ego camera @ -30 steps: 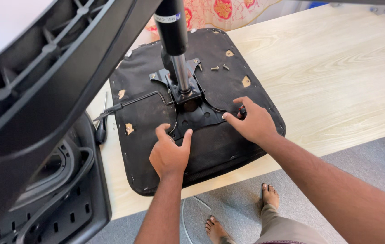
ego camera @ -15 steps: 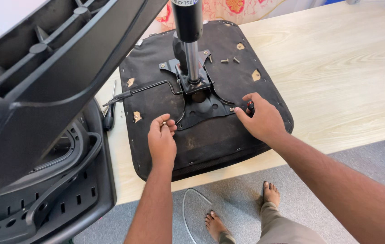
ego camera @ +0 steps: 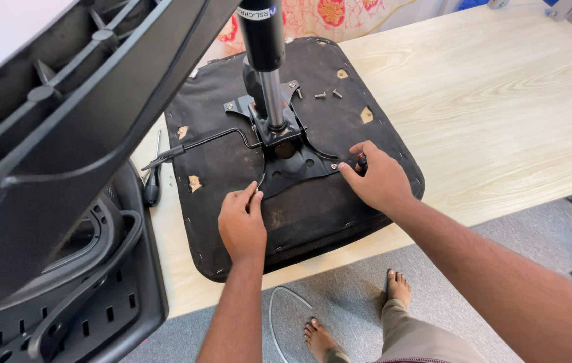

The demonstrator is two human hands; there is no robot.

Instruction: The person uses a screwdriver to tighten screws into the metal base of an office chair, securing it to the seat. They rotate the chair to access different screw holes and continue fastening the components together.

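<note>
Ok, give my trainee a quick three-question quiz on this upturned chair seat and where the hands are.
1. True or false: the seat lies upside down on the wooden table.
2. Which hand touches the front edge of the metal plate: A left hand, B right hand, C neither?
3. What lies loose on the seat behind the gas cylinder?

Key: 1 true. 2 A. 3 a few screws.

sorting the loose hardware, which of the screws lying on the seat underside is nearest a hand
The one at the right hand's fingertips, on the metal plate's right arm: screw. The other loose screws lie farther up, beside the gas cylinder.
</note>
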